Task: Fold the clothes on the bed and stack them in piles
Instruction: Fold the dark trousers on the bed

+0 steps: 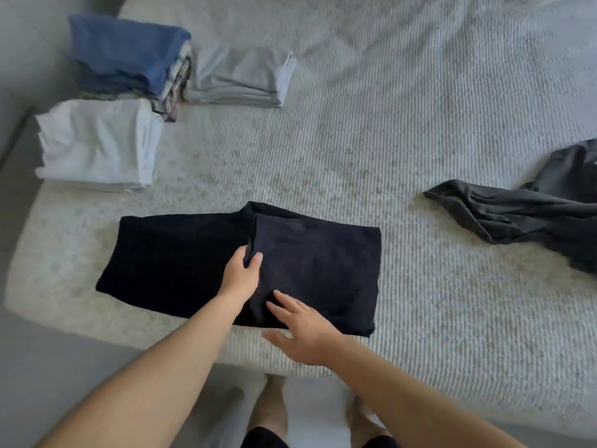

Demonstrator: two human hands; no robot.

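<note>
Ribbed white bedspread [403,140]; left hand [240,273] pinches dark folded garment [307,263]; right hand [303,331] flat, fingers spread.

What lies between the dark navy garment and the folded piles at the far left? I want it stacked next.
Nothing visible: only bare bedspread separates the navy garment from the white pile.

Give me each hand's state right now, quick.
Left hand: pinches a folded edge of the dark garment.
Right hand: open, fingers spread on the same garment.
</note>
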